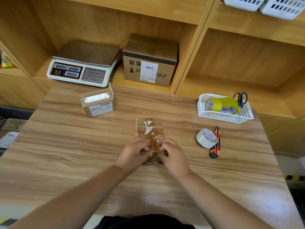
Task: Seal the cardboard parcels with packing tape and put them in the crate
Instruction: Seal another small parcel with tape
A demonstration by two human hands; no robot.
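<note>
A small flat cardboard parcel [149,129] wrapped in shiny tape lies in the middle of the wooden table [66,154]. My left hand [133,154] and my right hand [173,156] both grip its near edge, fingers curled over the top and thumbs on the near side. A roll of clear packing tape [207,138] lies on the table to the right, beside an orange utility knife [215,144]. A second small parcel [98,103] with a white label stands at the back left. A dark crate edge [9,113] shows past the table's left side.
A white basket [222,115] at the back right holds yellow tape rolls [222,104] and scissors [241,98]. On the shelf behind stand a weighing scale [82,66] and a larger labelled carton [149,61]. White baskets [267,5] sit on the top right shelf.
</note>
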